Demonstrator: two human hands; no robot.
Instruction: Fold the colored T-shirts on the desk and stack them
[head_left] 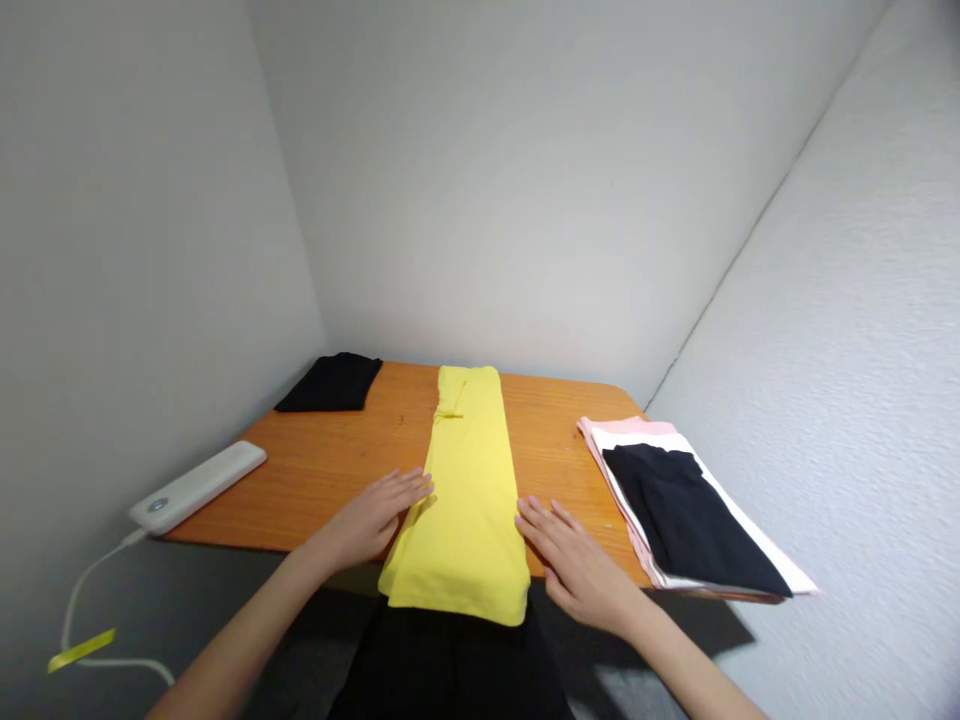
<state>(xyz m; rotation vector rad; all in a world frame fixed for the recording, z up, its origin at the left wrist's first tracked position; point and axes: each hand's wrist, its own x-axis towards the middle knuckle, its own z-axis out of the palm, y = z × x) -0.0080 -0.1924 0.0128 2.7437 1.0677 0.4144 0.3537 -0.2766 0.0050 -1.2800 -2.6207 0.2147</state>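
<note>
A yellow garment (pixel 472 490), folded into a long strip, lies down the middle of the wooden table. Its near end hangs a little over the table's front edge, and a small loose bit of cloth sticks out near its far left side. With fingers stretched out, my left hand (pixel 371 515) rests at the strip's left edge, fingertips touching the cloth. On the opposite side my right hand (pixel 574 560) lies flat, its fingertips at the right edge of the cloth. Neither hand grips anything.
At the right lies a stack with a black folded garment (pixel 690 515) over white and pink cloth. A black folded cloth (pixel 334 382) sits at the far left. A white power bank (pixel 199 487) with a cable lies on the table's (pixel 330 450) left edge. Walls enclose the table.
</note>
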